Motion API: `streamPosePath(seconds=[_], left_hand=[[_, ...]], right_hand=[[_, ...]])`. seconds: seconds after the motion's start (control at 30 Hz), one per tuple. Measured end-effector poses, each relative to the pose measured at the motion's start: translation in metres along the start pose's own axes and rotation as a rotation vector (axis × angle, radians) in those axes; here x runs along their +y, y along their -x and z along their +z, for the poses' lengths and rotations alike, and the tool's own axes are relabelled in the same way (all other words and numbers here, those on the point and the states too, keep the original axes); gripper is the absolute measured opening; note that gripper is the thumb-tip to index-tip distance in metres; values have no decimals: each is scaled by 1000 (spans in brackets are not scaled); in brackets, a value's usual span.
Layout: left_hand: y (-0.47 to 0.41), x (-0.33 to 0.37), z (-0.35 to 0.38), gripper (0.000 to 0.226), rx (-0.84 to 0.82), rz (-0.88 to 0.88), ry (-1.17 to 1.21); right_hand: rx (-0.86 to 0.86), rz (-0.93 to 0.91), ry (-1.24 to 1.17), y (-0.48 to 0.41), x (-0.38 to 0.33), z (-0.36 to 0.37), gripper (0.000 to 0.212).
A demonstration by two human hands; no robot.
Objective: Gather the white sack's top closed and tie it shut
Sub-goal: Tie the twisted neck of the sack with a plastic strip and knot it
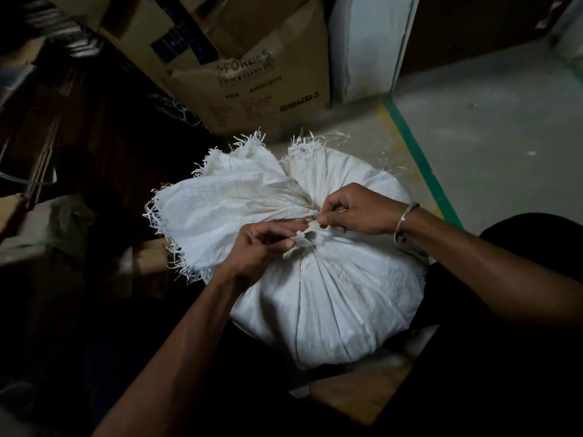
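Observation:
A full white woven sack point(331, 304) stands in the middle of the view. Its top is bunched into a tight neck, and the frayed mouth point(227, 190) fans out above and to the left. A pale flat tie strip point(304, 236) wraps the neck. My left hand point(262, 244) pinches one end of the strip just left of the neck. My right hand point(356, 209) pinches the other end from the right, its wrist wearing a metal bangle. The two hands nearly touch over the neck.
A large brown cardboard box point(252, 74) stands right behind the sack. A green floor stripe point(419, 165) borders grey floor point(504, 137) at the right. Dark stacked clutter point(63, 137) fills the left side. Flat cardboard point(362, 392) lies under the sack.

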State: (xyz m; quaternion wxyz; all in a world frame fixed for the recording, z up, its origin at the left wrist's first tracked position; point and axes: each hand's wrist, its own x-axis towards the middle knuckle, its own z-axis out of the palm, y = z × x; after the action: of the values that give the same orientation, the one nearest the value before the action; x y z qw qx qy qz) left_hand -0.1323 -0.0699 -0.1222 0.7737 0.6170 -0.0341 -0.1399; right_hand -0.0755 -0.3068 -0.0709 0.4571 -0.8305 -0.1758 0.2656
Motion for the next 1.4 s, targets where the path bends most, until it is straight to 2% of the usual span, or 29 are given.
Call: streamPosePath(seconds=[0.3, 0.47, 0.57, 0.7, 0.8, 0.97, 1.1, 1.2, 1.33, 1.4], left_hand=[[-1, -5, -9, 23, -96, 6, 23], [-1, -4, -8, 19, -98, -20, 40], [-2, -3, -7, 12, -96, -26, 31], [-2, -2, -6, 17, -69, -38, 39], [-2, -1, -7, 12, -88, -37, 39], [-2, 0, -8, 24, -117, -30, 52], [-1, 0, -7, 8, -154, -27, 59], [-1, 3, -7, 16, -149, -50, 70], [-1, 4, -7, 9, -166, -33, 44], [-1, 4, -7, 24, -146, -39, 32]], right_hand=[[89, -142, 344, 6, -15, 14, 16], [173, -147, 343, 3, -10, 10, 17], [160, -145, 355, 2, -10, 8, 17], [149, -144, 366, 1, -11, 7, 18], [133, -128, 366, 2, -11, 6, 18], [79, -128, 333, 3, -16, 5, 16], [60, -130, 306, 4, -17, 5, 15], [56, -131, 280, 3, -16, 5, 14], [66, -121, 330, 3, -17, 7, 14], [76, -116, 341, 2, -17, 8, 14]])
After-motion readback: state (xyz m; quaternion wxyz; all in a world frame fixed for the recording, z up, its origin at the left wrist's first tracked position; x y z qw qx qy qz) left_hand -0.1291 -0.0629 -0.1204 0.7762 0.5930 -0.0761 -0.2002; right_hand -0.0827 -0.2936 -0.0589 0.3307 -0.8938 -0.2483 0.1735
